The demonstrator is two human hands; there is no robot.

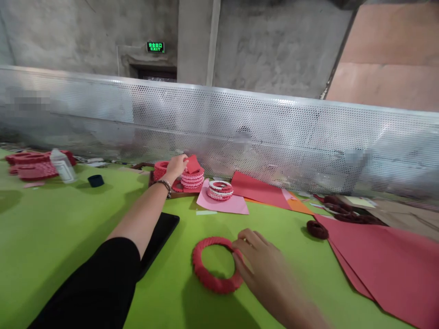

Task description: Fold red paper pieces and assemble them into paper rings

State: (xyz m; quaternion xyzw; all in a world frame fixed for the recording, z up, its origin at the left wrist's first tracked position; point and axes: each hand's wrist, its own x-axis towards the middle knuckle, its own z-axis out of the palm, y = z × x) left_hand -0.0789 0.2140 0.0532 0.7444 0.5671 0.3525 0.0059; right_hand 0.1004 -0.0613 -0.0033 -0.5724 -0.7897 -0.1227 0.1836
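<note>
My left hand (176, 167) is stretched far out, its fingers pinching a small flat red piece (193, 164) that looks like paper or foam sheet. That piece is just over a stack of pink and red scalloped rings (192, 179); whether it touches them I cannot tell. Close to me, my right hand (255, 256) grips the right side of a thick red ring (214, 281) with a ridged surface, tilted above the green table (164, 301). A pile of white and red rings (220, 190) sits on a pink sheet (222, 205) beyond it.
A black tablet-like slab (161, 237) lies under my left forearm. A white bottle (62, 167), a dark cap (95, 181) and more red rings (34, 167) are at left. Large red sheets (387, 260) and a brown ring (317, 229) are at right. A perforated metal panel (274, 132) borders the back.
</note>
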